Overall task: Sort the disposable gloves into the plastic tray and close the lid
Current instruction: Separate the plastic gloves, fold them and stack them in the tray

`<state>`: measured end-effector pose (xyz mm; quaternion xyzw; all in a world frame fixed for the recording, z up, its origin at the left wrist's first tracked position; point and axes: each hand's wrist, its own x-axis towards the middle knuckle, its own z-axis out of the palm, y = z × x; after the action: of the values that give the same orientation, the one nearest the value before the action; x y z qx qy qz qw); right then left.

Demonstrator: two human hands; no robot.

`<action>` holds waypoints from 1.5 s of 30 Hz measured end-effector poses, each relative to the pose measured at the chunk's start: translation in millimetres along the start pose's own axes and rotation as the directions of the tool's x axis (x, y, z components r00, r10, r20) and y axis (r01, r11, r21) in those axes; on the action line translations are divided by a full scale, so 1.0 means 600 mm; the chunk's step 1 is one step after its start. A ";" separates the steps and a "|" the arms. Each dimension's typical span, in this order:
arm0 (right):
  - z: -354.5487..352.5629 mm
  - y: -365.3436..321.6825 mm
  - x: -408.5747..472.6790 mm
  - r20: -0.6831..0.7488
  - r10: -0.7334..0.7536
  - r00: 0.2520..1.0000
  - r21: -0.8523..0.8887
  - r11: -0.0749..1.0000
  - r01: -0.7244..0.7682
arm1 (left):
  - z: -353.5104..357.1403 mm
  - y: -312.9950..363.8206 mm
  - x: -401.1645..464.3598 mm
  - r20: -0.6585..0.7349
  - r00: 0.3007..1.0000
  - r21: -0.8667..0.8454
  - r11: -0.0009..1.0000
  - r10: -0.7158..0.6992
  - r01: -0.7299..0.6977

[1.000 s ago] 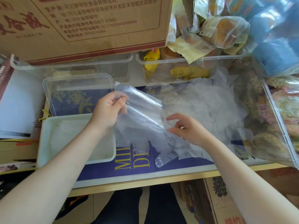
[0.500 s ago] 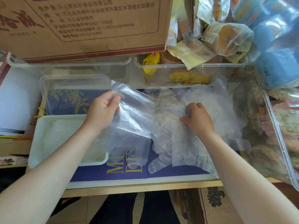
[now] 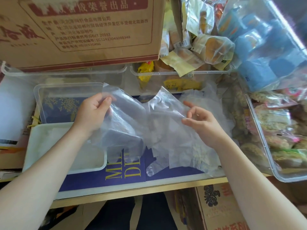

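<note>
Thin clear disposable gloves (image 3: 132, 123) hang between my two hands above a blue box top. My left hand (image 3: 93, 113) pinches their left edge between thumb and fingers. My right hand (image 3: 199, 120) pinches the right edge of a glove, with its other fingers spread. More loose gloves (image 3: 196, 146) lie heaped under and behind my right hand. The white plastic tray (image 3: 38, 138) sits at the lower left, with some gloves lying flat inside. Its clear lid (image 3: 54, 90) rests just behind it.
A large cardboard box (image 3: 83, 30) looms at the back. Clear bins of packaged snacks (image 3: 182, 77) stand behind, and another clear bin (image 3: 274, 138) is at the right. A blue plastic bag (image 3: 265, 47) sits top right. The shelf edge (image 3: 149, 191) runs along the front.
My right hand has lifted off the heap with a glove edge pinched and drawn toward me. The gloves now stretch between both hands. My left hand has kept its hold.
</note>
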<state>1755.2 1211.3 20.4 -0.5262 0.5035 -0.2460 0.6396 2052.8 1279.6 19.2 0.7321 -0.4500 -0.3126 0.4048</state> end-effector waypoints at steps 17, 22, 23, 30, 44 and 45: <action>0.030 -0.061 -0.021 -0.584 0.074 0.808 -0.145 0.970 -0.193 | -0.066 0.012 -0.014 -0.082 0.991 0.021 0.994 0.106 -0.104; 0.099 -0.089 -0.060 -0.544 -0.014 0.839 -0.432 0.862 -0.265 | -0.053 0.054 -0.040 -0.154 0.941 0.134 0.950 0.302 -0.283; 0.118 -0.091 -0.066 -0.527 0.024 0.849 -0.366 0.896 -0.252 | -0.046 0.061 -0.048 -0.129 0.927 0.146 0.932 0.352 -0.333; 0.219 -0.105 -0.093 -0.362 0.174 0.916 0.283 0.957 -0.070 | 0.007 0.062 -0.109 0.215 0.867 0.068 0.879 0.449 -0.472; 0.252 -0.080 -0.098 -0.449 -0.281 0.848 -0.233 0.953 0.192 | -0.004 0.077 -0.137 0.473 0.822 -0.301 0.935 0.319 -0.190; 0.254 -0.079 -0.101 -0.438 -0.264 0.859 -0.184 0.962 0.202 | -0.004 0.076 -0.137 0.454 0.834 -0.281 0.939 0.313 -0.200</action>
<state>1880.4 1311.7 77.9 -0.5512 0.5877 -0.4052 0.4320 2003.3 1342.9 67.9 0.5109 -0.5948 -0.4791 0.3944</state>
